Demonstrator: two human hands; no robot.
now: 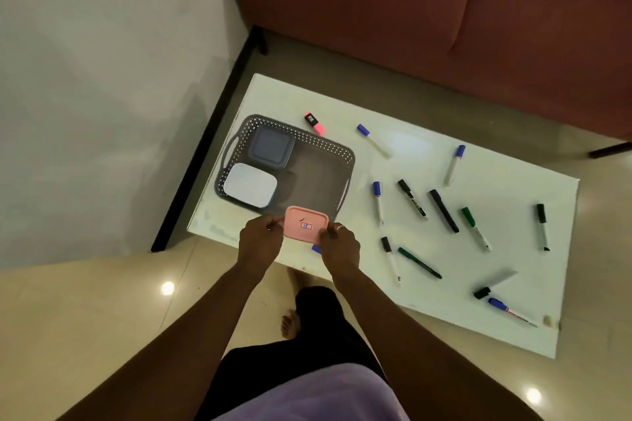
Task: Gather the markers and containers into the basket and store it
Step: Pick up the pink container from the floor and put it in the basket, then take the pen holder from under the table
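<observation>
A pink container with a small label on its lid is held by both hands just in front of the grey basket. My left hand grips its left end and my right hand grips its right end. Inside the basket lie a dark blue container and a white container, on the left side. Several markers lie scattered on the white table, among them a pink highlighter, a blue-capped marker and a green marker. A blue object peeks out under my right hand.
A dark red sofa stands behind the table. A wall with a black strip at its foot runs along the left. My foot rests on the glossy tiled floor in front of the table.
</observation>
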